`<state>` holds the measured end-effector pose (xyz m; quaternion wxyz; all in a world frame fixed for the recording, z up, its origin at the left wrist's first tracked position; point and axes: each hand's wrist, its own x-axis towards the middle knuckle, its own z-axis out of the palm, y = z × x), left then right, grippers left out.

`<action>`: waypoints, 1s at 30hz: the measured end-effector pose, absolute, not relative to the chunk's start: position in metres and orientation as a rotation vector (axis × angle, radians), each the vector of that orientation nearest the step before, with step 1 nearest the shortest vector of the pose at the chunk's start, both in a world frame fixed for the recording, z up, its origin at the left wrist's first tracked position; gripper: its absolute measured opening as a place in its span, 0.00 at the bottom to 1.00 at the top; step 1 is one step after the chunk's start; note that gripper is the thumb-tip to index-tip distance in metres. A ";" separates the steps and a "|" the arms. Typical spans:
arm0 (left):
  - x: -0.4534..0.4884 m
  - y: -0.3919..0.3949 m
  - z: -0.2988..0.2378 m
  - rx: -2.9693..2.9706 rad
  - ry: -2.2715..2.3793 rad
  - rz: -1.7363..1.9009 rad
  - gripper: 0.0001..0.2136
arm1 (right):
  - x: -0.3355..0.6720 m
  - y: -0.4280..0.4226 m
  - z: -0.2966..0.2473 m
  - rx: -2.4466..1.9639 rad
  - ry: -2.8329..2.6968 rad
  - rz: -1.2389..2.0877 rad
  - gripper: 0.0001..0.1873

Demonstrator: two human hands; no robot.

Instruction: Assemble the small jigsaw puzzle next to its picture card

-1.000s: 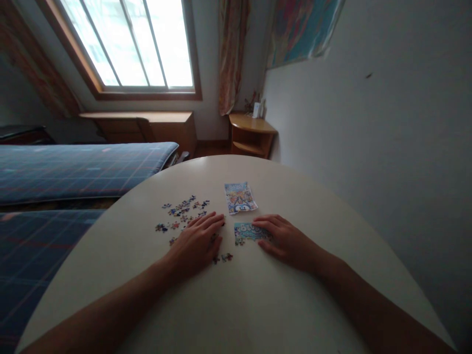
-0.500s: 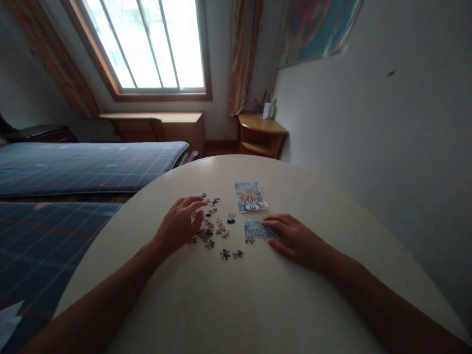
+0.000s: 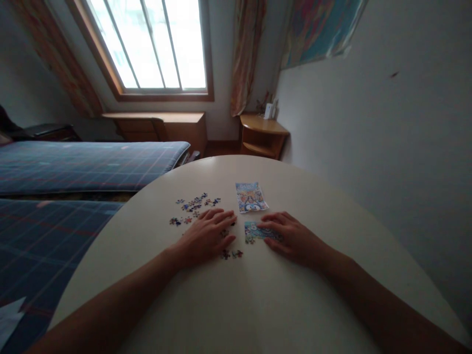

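Puzzle (image 3: 251,229) and loose pieces (image 3: 191,205) on the tabletop (image 3: 250,305).
The left hand (image 3: 206,236), palm down with thumb parted from fingers, covers some of the pieces, which scatter toward the tabletop's left edge; the right hand (image 3: 291,238), thumb and fingers also apart, lies over the puzzle's right part. A printed sheet (image 3: 251,197) lies beyond, nearer the far edge.

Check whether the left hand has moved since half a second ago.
Yes. Judged against the printed sheet, the left hand has moved rightward and slightly nearer the person.
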<state>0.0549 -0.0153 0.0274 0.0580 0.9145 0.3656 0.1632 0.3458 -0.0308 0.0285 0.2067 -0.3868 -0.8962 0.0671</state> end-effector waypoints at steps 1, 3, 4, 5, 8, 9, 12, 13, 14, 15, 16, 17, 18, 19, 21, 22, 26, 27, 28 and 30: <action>0.054 -0.015 0.028 2.770 1.060 0.497 0.21 | 0.346 -0.031 0.028 -1.067 -2.499 0.184 0.18; 0.053 -0.014 0.030 2.759 0.949 0.515 0.17 | 0.346 -0.031 0.028 -1.044 -2.505 0.181 0.18; 0.053 -0.014 0.031 2.753 0.895 0.528 0.15 | 0.346 -0.032 0.029 -1.031 -2.511 0.185 0.19; 0.054 -0.015 0.032 2.748 0.851 0.549 0.12 | 0.346 -0.033 0.029 -1.018 -2.515 0.190 0.19; 0.055 -0.014 0.031 2.736 0.843 0.666 0.09 | 0.345 -0.036 0.031 -0.989 -2.529 0.218 0.21; 0.056 -0.013 0.029 2.734 0.887 0.713 0.08 | 0.345 -0.036 0.031 -0.984 -2.530 0.229 0.22; 0.057 -0.010 0.025 2.736 1.046 0.788 0.09 | 0.345 -0.038 0.031 -0.981 -2.524 0.251 0.22; 0.058 -0.010 0.024 2.742 1.068 0.781 0.11 | 0.345 -0.038 0.031 -0.982 -2.521 0.253 0.22; 0.058 -0.009 0.023 2.750 1.063 0.766 0.13 | 0.345 -0.039 0.031 -0.984 -2.521 0.254 0.22; 0.059 -0.009 0.023 2.759 1.036 0.745 0.13 | 0.345 -0.039 0.030 -0.988 -2.521 0.255 0.22; 0.060 -0.008 0.023 2.770 0.994 0.722 0.13 | 0.345 -0.039 0.030 -0.994 -2.523 0.260 0.21; 0.061 -0.008 0.024 2.778 0.947 0.703 0.11 | 0.345 -0.039 0.030 -0.999 -2.525 0.266 0.21; 0.062 -0.008 0.024 2.783 0.903 0.689 0.10 | 0.345 -0.039 0.031 -1.001 -2.525 0.273 0.21; 0.062 -0.008 0.024 2.782 0.866 0.685 0.09 | 0.345 -0.039 0.031 -1.003 -2.527 0.279 0.21; 0.063 -0.008 0.024 2.764 0.808 0.685 0.08 | 0.345 -0.040 0.031 -1.002 -2.528 0.284 0.21; 0.063 -0.008 0.023 2.750 0.792 0.690 0.07 | 0.345 -0.040 0.032 -1.002 -2.527 0.284 0.21; 0.063 -0.008 0.021 2.681 0.838 0.687 0.06 | 0.345 -0.040 0.032 -1.007 -2.519 0.280 0.20; 0.063 -0.009 0.021 2.654 0.867 0.683 0.06 | 0.345 -0.040 0.032 -1.005 -2.517 0.274 0.20; 0.063 -0.009 0.021 2.620 0.895 0.674 0.07 | 0.345 -0.040 0.032 -1.002 -2.518 0.268 0.20; 0.063 -0.010 0.022 2.551 0.937 0.668 0.08 | 0.345 -0.040 0.032 -0.995 -2.520 0.255 0.20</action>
